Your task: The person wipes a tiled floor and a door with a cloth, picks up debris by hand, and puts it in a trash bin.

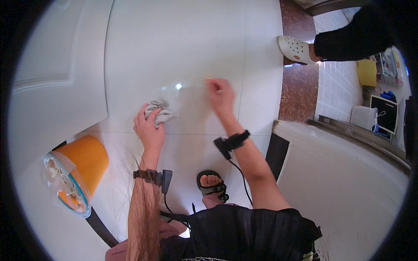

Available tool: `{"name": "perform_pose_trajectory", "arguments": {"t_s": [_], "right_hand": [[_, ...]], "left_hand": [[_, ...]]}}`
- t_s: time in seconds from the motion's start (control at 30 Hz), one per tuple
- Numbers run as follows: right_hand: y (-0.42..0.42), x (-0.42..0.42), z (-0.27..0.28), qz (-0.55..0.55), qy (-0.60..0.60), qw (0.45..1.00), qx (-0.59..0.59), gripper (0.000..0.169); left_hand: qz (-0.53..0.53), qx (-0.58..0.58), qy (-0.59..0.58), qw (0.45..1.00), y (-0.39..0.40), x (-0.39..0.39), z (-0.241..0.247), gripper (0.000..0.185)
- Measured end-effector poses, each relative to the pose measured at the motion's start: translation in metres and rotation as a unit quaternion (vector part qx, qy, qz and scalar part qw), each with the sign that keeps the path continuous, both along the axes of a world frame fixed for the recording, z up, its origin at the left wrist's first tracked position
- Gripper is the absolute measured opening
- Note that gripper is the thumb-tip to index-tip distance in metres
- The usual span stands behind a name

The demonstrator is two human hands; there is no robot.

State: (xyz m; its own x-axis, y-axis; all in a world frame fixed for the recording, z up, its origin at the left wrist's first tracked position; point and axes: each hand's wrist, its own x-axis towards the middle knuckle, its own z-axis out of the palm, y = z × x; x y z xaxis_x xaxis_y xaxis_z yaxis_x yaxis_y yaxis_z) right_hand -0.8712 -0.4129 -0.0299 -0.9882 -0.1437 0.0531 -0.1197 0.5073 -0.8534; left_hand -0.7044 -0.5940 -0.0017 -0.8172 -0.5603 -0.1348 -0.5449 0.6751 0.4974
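A crumpled pale grey cloth (160,114) is gripped in my left hand (147,125), low over the white tiled floor (183,39). My right hand (222,94) is to the right of the cloth, apart from it, with its fingers curled. Motion blurs that hand, so whether anything small is pinched in it is unclear. Each wrist wears a black strap with a small device and a cable.
An orange waste bin (88,156) with a clear liner and rubbish stands at left, below a white panelled door (58,65). Someone's white clog (295,49) rests on the brown threshold (298,91). Beyond are a white basket (361,118) and a yellow object (366,72).
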Motion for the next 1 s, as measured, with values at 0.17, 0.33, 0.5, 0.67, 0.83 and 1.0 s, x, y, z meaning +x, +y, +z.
{"name": "perform_pose_trajectory", "arguments": {"t_s": [0.17, 0.33, 0.5, 0.67, 0.83, 1.0], "right_hand": [[0.143, -0.052, -0.006, -0.281, 0.001, 0.955, 0.091, 0.016], [0.19, -0.056, -0.01, -0.366, -0.045, 0.912, 0.179, 0.019], [0.175, -0.083, -0.016, -0.365, -0.01, 0.903, 0.226, 0.02], [0.178, -0.16, -0.015, -0.381, -0.018, 0.894, 0.237, 0.019], [0.143, -0.224, -0.016, -0.389, -0.038, 0.897, 0.205, 0.02], [0.069, -0.252, -0.017, -0.304, -0.036, 0.923, 0.235, 0.019]], "left_hand": [[-0.027, 0.012, 0.065, 0.997, 0.013, -0.021, -0.001, 0.048], [-0.069, 0.03, 0.092, 0.993, 0.036, -0.061, 0.008, 0.047], [-0.069, 0.035, 0.095, 0.992, 0.043, -0.099, 0.005, 0.047], [-0.008, 0.047, 0.071, 0.996, 0.036, -0.114, -0.01, 0.045], [0.017, 0.068, 0.054, 0.996, 0.038, -0.115, -0.014, 0.045], [0.008, 0.052, 0.045, 0.998, 0.042, -0.118, -0.01, 0.045]]}}
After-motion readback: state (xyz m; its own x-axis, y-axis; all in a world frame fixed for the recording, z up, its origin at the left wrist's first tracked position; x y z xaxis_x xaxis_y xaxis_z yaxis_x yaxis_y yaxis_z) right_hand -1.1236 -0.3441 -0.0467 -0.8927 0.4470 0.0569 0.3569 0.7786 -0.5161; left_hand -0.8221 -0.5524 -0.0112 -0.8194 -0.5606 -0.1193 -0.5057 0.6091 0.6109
